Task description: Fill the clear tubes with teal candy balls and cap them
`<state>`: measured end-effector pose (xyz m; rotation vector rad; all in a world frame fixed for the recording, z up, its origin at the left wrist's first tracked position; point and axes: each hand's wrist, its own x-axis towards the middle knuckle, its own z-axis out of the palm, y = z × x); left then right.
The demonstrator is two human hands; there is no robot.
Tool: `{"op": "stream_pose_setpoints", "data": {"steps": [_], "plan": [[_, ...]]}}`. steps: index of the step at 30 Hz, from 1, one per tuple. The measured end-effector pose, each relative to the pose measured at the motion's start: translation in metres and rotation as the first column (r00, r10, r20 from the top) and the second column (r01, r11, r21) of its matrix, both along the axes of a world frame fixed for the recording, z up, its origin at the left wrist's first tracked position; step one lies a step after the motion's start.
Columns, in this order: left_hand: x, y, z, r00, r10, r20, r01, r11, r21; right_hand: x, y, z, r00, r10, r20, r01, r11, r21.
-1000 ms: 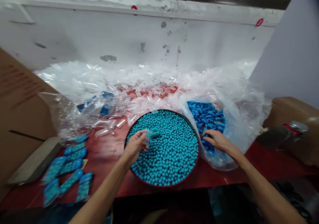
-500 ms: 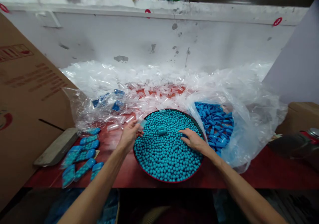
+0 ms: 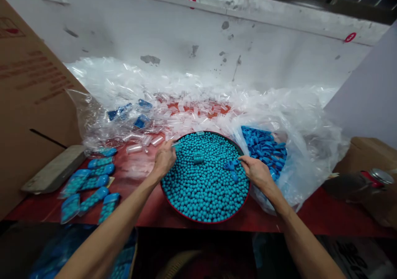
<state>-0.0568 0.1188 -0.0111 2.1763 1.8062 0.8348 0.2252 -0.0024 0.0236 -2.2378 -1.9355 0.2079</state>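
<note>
On the desk (image 3: 149,217), the round bowl (image 3: 205,222) brims with small, glossy turquoise beads (image 3: 201,196). A few bright blue caps (image 3: 231,165) lie bunched on them, toward the bowl's right side, and a clear tube (image 3: 198,158) rests near the middle. Half a second ago I saw no caps lying there; my right hand (image 3: 259,173) was over that spot and has since drawn back to the right rim. The caps sit just left of its fingertips, which are close together; I can't tell if they grip one. My left hand (image 3: 164,159), at the bowl's left rim, has its fingers closed on a clear piece (image 3: 174,144), mostly hidden. Left of the bowl lie filled packs (image 3: 93,200); right of it, an open plastic bag (image 3: 305,155) holds more caps; beyond it, empty tubes (image 3: 157,140) spread toward the wall (image 3: 124,34).
</note>
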Motion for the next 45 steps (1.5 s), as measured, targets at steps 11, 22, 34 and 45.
{"op": "stream_pose_setpoints", "data": {"steps": [11,22,34,45], "plan": [[0.05,-0.039,-0.015,0.954,-0.259,-0.152,0.241,0.962,-0.127,-0.025,0.021,-0.034,0.99,0.084,0.115,-0.074,0.993,-0.093],[0.056,-0.043,-0.024,0.94,-0.341,-0.01,0.336,0.93,-0.149,-0.057,0.013,-0.033,0.981,0.19,-0.03,-0.189,0.982,0.022],[0.053,-0.047,-0.004,0.827,-0.333,0.453,0.45,0.875,-0.177,-0.063,0.024,-0.031,0.758,0.282,-0.588,-0.177,0.957,0.231],[0.072,-0.064,-0.014,0.811,-0.223,0.54,0.404,0.882,-0.243,-0.064,0.016,-0.035,0.704,0.176,-0.688,-0.066,0.981,0.184]]}}
